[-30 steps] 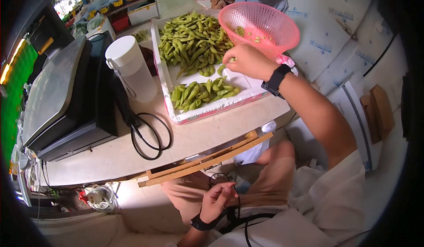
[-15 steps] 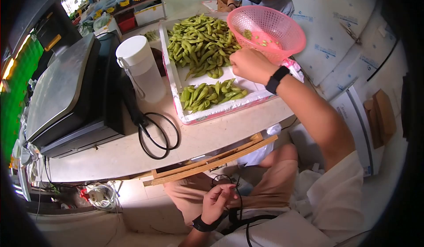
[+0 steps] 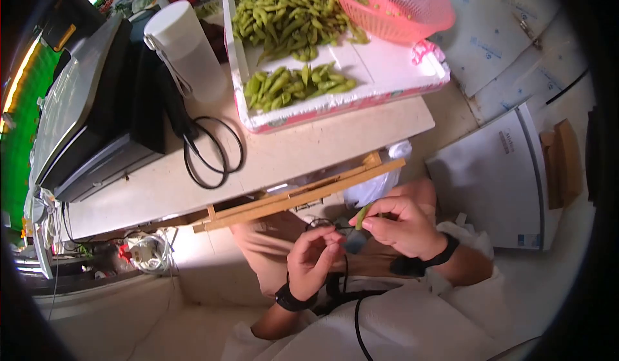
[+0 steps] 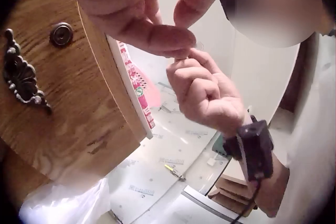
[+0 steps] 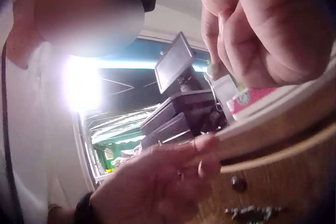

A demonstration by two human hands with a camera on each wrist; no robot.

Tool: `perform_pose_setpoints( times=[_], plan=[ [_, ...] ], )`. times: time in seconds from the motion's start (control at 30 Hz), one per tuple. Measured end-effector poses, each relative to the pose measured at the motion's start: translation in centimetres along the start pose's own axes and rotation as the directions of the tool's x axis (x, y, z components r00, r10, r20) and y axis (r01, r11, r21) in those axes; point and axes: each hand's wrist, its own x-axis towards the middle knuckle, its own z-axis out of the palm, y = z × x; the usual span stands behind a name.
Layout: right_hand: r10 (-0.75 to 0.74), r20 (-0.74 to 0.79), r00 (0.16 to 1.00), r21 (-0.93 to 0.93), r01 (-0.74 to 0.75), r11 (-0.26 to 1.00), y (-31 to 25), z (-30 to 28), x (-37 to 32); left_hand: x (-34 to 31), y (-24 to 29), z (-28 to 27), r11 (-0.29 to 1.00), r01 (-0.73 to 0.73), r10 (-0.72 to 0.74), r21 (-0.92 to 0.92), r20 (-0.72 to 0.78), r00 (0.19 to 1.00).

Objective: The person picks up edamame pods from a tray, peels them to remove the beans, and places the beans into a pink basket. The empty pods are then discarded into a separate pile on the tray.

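My right hand (image 3: 405,229) pinches a green pod (image 3: 362,216) between thumb and fingertips, just right of my left hand (image 3: 311,264). My left hand is palm up over the lap, fingers loosely bent, with nothing seen in it. The left wrist view has my left hand (image 4: 142,8) at the top, its fingertips close to the right hand (image 4: 205,91). In the right wrist view a bit of green pod (image 5: 212,69) shows by my right hand (image 5: 273,29), above the left hand (image 5: 157,184). A large pod heap (image 3: 290,12) and a smaller pile (image 3: 296,87) lie in the white tray (image 3: 400,70).
A pink basket (image 3: 393,9) stands at the tray's back right. Left of the tray are a white-lidded bottle (image 3: 184,48), a looped black cable (image 3: 222,167) and a black machine (image 3: 122,116). A wooden drawer edge (image 3: 303,194) juts out between tabletop and lap.
My right hand has come down from the tray to beside my left hand, now pinching a pod in plain sight. The left hand stays over the lap. The head view has tilted downward.
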Motion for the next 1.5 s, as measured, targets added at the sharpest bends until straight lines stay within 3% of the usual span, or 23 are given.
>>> perform_pose_setpoints(
  times=[0.03, 0.13, 0.23, 0.33, 0.43, 0.47, 0.5, 0.53, 0.6, 0.67, 0.73, 0.87, 0.93, 1.0, 1.3, 1.4, 1.5],
  plan=[
    [0.038, 0.001, 0.999, 0.070, -0.037, 0.997, 1.2, 0.1, -0.5, 0.0, -0.4, 0.2, 0.999, 0.003, -0.002, -0.032, 0.015, 1.000],
    [-0.251, -0.088, 0.964, -0.103, 0.242, 0.965, 5.0, 0.8, -0.7, -0.1, -1.2, 1.2, 1.000, 0.030, -0.030, 0.003, 0.002, 1.000],
    [-0.344, -0.108, 0.933, -0.207, 0.318, 0.925, 6.3, 1.2, -1.3, -0.9, -1.8, 1.4, 0.997, 0.069, -0.066, 0.045, -0.053, 0.996],
    [-0.399, -0.118, 0.909, -0.230, 0.366, 0.902, 6.9, 1.0, -1.5, -1.2, -2.0, 2.3, 0.997, 0.052, -0.044, 0.065, -0.115, 0.992],
    [-0.337, -0.177, 0.925, -0.133, 0.317, 0.939, 6.7, 0.9, -2.2, -0.7, -1.7, 3.1, 0.999, -0.009, 0.016, 0.044, -0.170, 0.985],
    [-0.277, -0.201, 0.940, -0.072, 0.268, 0.961, 6.8, 0.7, -2.4, -0.4, -1.4, 2.9, 0.933, -0.118, 0.152, 0.339, -0.077, 0.985],
    [-0.293, -0.187, 0.938, -0.084, 0.282, 0.956, 7.2, 0.5, -2.5, -0.3, -1.2, 2.8, 0.773, -0.234, 0.252, 0.590, 0.053, 0.966],
    [-0.291, -0.190, 0.938, -0.079, 0.281, 0.956, 7.5, 0.4, -2.6, -0.3, -1.0, 2.9, 0.772, -0.231, 0.247, 0.592, 0.055, 0.967],
    [-0.266, -0.226, 0.937, -0.077, 0.255, 0.964, 7.9, 0.3, -2.7, -0.3, -0.8, 3.1, 0.474, -0.378, 0.333, 0.795, 0.236, 0.913],
    [-0.269, -0.229, 0.936, -0.086, 0.255, 0.963, 8.2, 0.0, -2.8, -0.6, -1.2, 3.0, 0.508, -0.366, 0.348, 0.779, 0.203, 0.915],
    [-0.271, -0.232, 0.934, -0.099, 0.255, 0.962, 8.1, -0.1, -3.0, -0.7, -1.1, 3.3, 0.803, -0.133, 0.151, 0.581, 0.018, 0.988],
    [-0.290, -0.193, 0.937, -0.125, 0.269, 0.955, 7.9, 0.2, -2.9, -1.2, -2.0, 2.5, 0.870, -0.068, 0.073, 0.488, 0.009, 0.997],
    [-0.308, -0.196, 0.931, -0.120, 0.289, 0.950, 8.0, 0.3, -2.9, -1.2, -1.8, 2.9, 0.951, 0.020, 0.006, 0.310, -0.084, 0.996],
    [-0.236, -0.202, 0.951, -0.129, 0.213, 0.969, 7.9, 0.2, -3.1, -1.3, -1.7, 3.0, 0.956, 0.053, -0.026, 0.287, -0.099, 0.995],
    [-0.184, -0.151, 0.971, -0.074, 0.174, 0.982, 8.3, -0.5, -3.0, -1.4, -1.9, 2.6, 0.979, 0.106, -0.093, 0.177, -0.076, 0.993],
    [-0.215, -0.140, 0.967, -0.004, 0.216, 0.976, 8.3, -0.4, -2.9, -1.5, -2.0, 2.6, 0.980, 0.129, -0.122, 0.153, -0.052, 0.991],
    [-0.220, -0.145, 0.965, -0.069, 0.211, 0.975, 8.3, -0.6, -2.8, -1.4, -2.1, 2.8, 0.980, 0.133, -0.124, 0.149, -0.070, 0.990]
  ],
)
